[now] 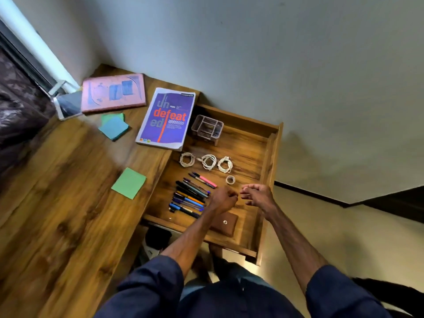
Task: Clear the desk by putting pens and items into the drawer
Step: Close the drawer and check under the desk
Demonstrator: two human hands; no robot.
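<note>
The wooden drawer (268,157) stands pulled out to the right of the desk (68,203). Several pens (191,195) lie in a row on its floor, with three coiled white cables (207,161), a small tape roll (230,180), a clear plastic organiser (207,129) and a brown pouch (226,223). My left hand (223,199) hovers over the drawer just right of the pens, fingers curled, holding nothing I can see. My right hand (257,195) is beside it, fingers loosely bent and empty.
On the desk lie a purple notebook (166,118) overhanging the drawer's edge, a pink book (113,92), a green sticky pad (129,183), blue-green sticky pads (114,126) and a tablet (68,105). A wall runs behind; floor lies to the right.
</note>
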